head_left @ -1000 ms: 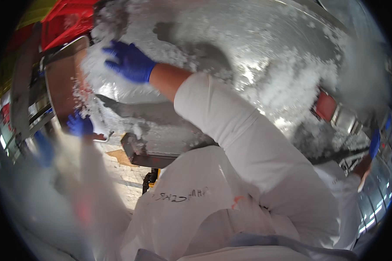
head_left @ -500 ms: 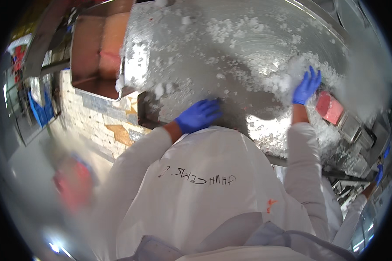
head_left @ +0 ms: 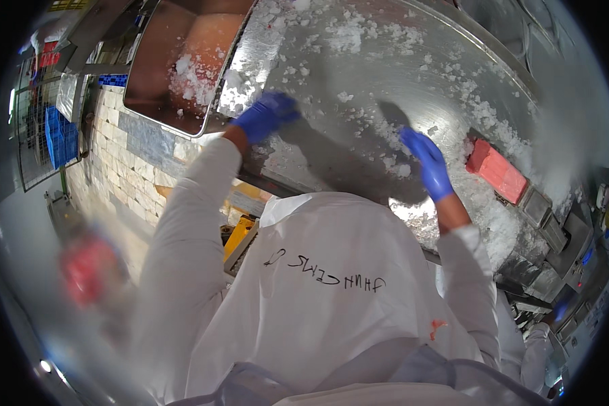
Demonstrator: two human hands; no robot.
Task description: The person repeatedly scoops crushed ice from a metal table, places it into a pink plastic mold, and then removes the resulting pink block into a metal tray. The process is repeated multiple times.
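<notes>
My left hand [head_left: 267, 116], in a blue glove, is over the near left part of the steel table [head_left: 358, 145], close to the metal basin's edge. Its fingers stretch to the right and hold nothing. My right hand [head_left: 430, 162], gloved the same, hovers over the table's right half with its palm turned inward and its fingers extended, also without anything in them. Crushed ice [head_left: 348, 34] is strewn over the metal, with a heap [head_left: 494, 230] right of my right forearm. At the left, the deep metal basin [head_left: 142, 81] has a patch of ice inside.
A pink block [head_left: 497, 172] lies right of my right hand, beside several metal containers [head_left: 538, 206]. A raised rim [head_left: 474, 47] bounds the table's far side. Low on the left are a yellow object [head_left: 238, 233] and a blue crate [head_left: 59, 135]. Another person's sleeve [head_left: 536, 352] shows at lower right.
My left hand has moved left and farther out, toward the basin. My right hand has come left and nearer, away from the ice. Loose ice now lies in the basin.
</notes>
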